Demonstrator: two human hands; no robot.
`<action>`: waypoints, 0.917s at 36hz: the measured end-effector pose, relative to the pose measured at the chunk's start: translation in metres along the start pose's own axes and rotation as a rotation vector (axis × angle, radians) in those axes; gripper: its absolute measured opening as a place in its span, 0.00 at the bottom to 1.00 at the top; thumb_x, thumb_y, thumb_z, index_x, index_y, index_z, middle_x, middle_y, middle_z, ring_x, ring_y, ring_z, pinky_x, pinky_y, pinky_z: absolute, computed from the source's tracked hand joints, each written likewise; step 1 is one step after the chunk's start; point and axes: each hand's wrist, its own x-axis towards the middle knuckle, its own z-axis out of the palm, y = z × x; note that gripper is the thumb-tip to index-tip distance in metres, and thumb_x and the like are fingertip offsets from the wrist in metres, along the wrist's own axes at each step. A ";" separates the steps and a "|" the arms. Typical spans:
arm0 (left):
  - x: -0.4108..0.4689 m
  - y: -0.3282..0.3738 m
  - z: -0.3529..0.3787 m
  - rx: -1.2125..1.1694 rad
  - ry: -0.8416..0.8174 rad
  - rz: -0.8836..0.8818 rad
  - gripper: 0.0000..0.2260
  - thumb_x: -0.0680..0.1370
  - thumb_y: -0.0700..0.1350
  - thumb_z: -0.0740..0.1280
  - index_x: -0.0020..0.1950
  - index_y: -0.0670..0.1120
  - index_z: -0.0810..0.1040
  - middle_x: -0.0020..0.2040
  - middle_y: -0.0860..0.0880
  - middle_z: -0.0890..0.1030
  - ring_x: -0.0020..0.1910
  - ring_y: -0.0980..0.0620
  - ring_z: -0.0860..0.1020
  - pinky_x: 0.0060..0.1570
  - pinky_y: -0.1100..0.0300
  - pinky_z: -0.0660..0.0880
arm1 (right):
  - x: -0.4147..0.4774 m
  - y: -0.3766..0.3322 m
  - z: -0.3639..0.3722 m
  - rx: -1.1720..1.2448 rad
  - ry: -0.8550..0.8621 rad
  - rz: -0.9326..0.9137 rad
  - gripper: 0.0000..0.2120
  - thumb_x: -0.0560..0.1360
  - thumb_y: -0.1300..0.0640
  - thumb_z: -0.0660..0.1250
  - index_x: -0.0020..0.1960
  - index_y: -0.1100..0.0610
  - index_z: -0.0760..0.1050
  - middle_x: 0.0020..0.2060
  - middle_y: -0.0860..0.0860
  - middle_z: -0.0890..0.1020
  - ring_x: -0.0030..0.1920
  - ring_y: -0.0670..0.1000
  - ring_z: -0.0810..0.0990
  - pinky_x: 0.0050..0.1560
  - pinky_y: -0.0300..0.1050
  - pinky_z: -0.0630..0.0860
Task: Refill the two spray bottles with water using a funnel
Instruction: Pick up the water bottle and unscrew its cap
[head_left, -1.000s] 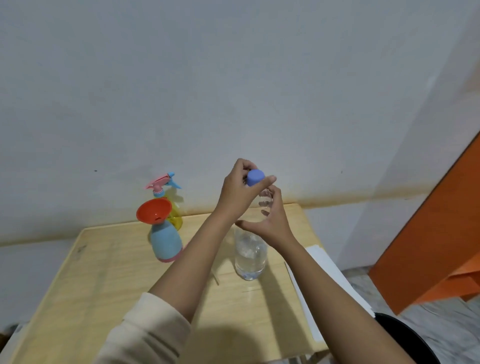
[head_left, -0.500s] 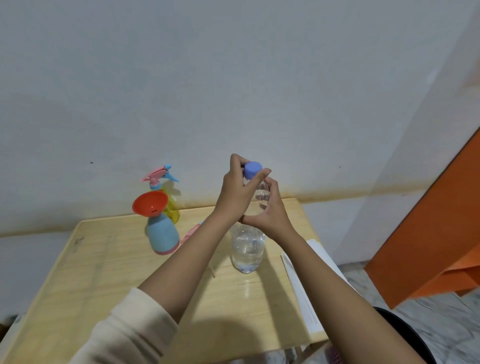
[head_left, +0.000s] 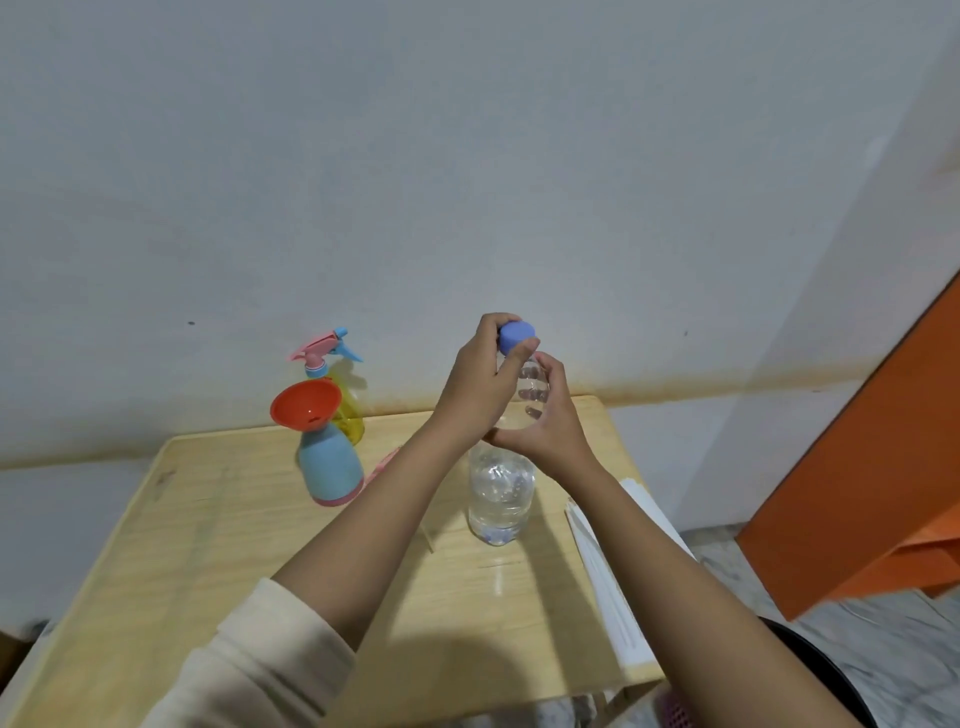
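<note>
A clear water bottle (head_left: 501, 493) stands upright on the wooden table (head_left: 234, 545), partly filled. My left hand (head_left: 480, 387) pinches its blue cap (head_left: 516, 335). My right hand (head_left: 550, 423) grips the bottle's upper body just below. To the left stands a blue spray bottle (head_left: 332, 465) with its head off and an orange funnel (head_left: 305, 405) sitting in its neck. Behind it is a yellow spray bottle (head_left: 350, 410) with a pink and blue trigger head (head_left: 322, 351). A pink part (head_left: 382, 465), mostly hidden by my left arm, lies beside the blue bottle.
White flat sheets (head_left: 613, 561) lie along the table's right edge. An orange cabinet (head_left: 872, 467) stands at the right. A dark round object (head_left: 815, 670) sits on the floor by the table's near right corner. The wall runs close behind the table.
Both hands stay on the water bottle; the right hand has closed round its upper body. The view has shifted slightly; the bottle stands in the same place.
</note>
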 end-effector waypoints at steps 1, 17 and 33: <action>-0.001 0.001 0.002 0.014 0.037 -0.007 0.11 0.79 0.48 0.65 0.58 0.46 0.69 0.51 0.52 0.77 0.49 0.54 0.76 0.45 0.70 0.70 | -0.001 0.000 0.001 0.001 0.004 -0.002 0.46 0.51 0.45 0.78 0.64 0.42 0.59 0.63 0.47 0.69 0.59 0.49 0.73 0.58 0.46 0.75; -0.002 0.015 0.010 -0.168 0.449 0.020 0.16 0.68 0.46 0.78 0.48 0.46 0.75 0.42 0.55 0.79 0.43 0.57 0.79 0.46 0.68 0.76 | -0.003 0.000 0.006 -0.026 0.014 -0.017 0.46 0.52 0.43 0.77 0.65 0.40 0.58 0.62 0.45 0.69 0.57 0.48 0.73 0.56 0.46 0.75; -0.077 -0.125 -0.035 0.062 0.426 -0.268 0.15 0.71 0.42 0.75 0.56 0.41 0.79 0.51 0.46 0.76 0.50 0.50 0.75 0.51 0.66 0.70 | -0.012 0.013 0.012 0.037 0.084 -0.090 0.49 0.56 0.45 0.79 0.71 0.41 0.58 0.66 0.42 0.68 0.63 0.44 0.71 0.63 0.41 0.69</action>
